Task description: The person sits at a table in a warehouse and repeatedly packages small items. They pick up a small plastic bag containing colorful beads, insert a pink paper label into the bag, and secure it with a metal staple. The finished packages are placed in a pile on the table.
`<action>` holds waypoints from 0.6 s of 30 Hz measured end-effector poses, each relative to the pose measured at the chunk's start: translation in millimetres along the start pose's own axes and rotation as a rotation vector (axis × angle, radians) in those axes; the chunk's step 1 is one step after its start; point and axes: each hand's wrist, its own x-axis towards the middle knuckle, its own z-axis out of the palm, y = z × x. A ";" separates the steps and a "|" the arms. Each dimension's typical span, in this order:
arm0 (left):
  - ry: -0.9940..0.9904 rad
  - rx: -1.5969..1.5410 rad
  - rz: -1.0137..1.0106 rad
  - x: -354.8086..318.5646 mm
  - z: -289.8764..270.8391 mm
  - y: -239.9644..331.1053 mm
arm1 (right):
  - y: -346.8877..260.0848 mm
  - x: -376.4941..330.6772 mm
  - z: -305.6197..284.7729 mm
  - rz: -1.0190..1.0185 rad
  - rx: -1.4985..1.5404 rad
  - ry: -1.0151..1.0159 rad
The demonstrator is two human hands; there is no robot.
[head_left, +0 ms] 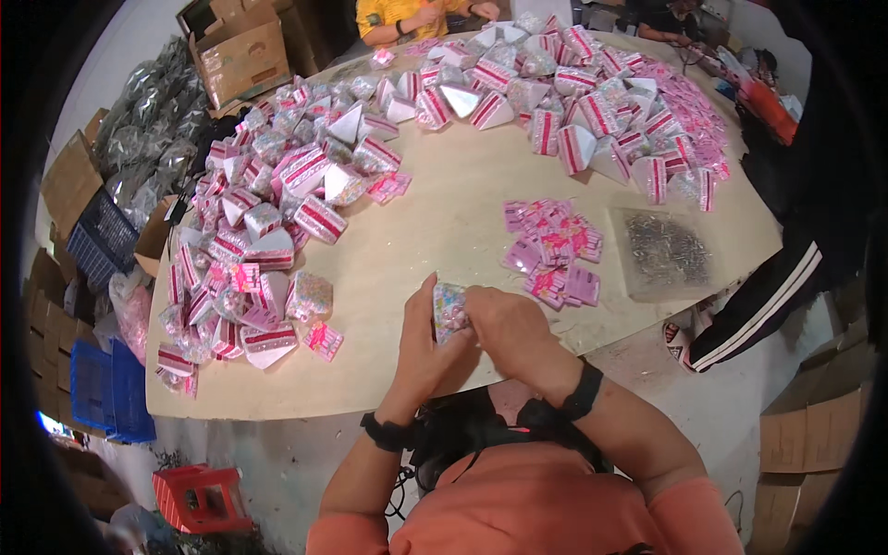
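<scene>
Near the front edge of the table I hold a cake-slice-shaped piece (pixel 450 310) covered in multicoloured sprinkles. My left hand (pixel 421 338) wraps round its left side, with the thumb across the near end. My right hand (pixel 507 328) presses bent fingers on its right side; the fingertips are partly hidden. Just beyond my right hand lies a loose heap of pink printed cards (pixel 555 242). To the right of the cards stands a clear shallow box (pixel 638 289) with many small metal pieces (pixel 664 239) in it.
Heaps of pink-and-white cake-slice pieces cover the table's left side (pixel 277 217) and far side (pixel 592 111). More pink cards (pixel 689 111) lie at the far right. A person in a yellow top (pixel 388 18) sits opposite. A red stool (pixel 202 499) and blue crates (pixel 111 388) stand at left.
</scene>
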 end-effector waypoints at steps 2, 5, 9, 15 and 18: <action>0.024 -0.010 -0.027 1.6 2.4 3.0 | 0.3 1.2 -3.5 -0.010 -0.059 -0.026; 0.046 -0.013 -0.049 4.2 4.1 5.1 | 1.8 -1.2 -9.7 0.031 -0.036 -0.003; 0.037 -0.080 -0.116 4.4 2.7 12.3 | 12.5 -10.6 -4.4 0.031 0.130 0.109; 0.164 -0.348 -0.135 -1.9 3.0 12.0 | 1.2 -21.5 -21.7 0.080 0.401 0.162; 0.195 -0.423 -0.117 -6.9 0.5 31.6 | -10.8 -24.3 -32.1 0.022 0.395 0.165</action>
